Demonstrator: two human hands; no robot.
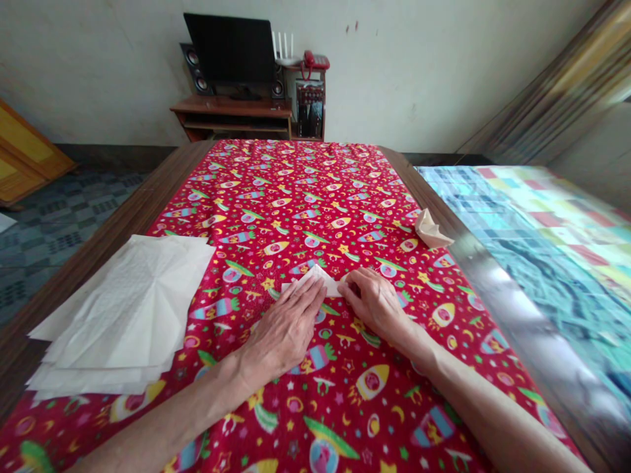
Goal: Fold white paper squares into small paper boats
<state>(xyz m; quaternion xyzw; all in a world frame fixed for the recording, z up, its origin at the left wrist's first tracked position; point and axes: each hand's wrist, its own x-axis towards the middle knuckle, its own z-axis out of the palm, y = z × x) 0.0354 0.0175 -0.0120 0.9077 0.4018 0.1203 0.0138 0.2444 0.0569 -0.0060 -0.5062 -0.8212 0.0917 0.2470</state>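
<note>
A small piece of folded white paper [332, 287] lies on the red patterned cloth in front of me, with a peaked middle and a narrow strip toward each side. My left hand [288, 322] rests flat on its left part, fingers stretched out and covering much of it. At the paper's right end, my right hand [375, 301] has its fingers curled in and pinches the edge. That end is hidden under the fingers. Farther right, near the cloth's edge, stands a folded paper boat-like shape [432, 230].
A stack of creased white paper sheets [133, 309] lies at the left on the red cloth [296, 177]. The dark wooden table edge [473, 263] runs along the right, beside a bed with a colourful cover [517, 230]. Beyond the table stands a desk [231, 108] with a monitor [229, 52].
</note>
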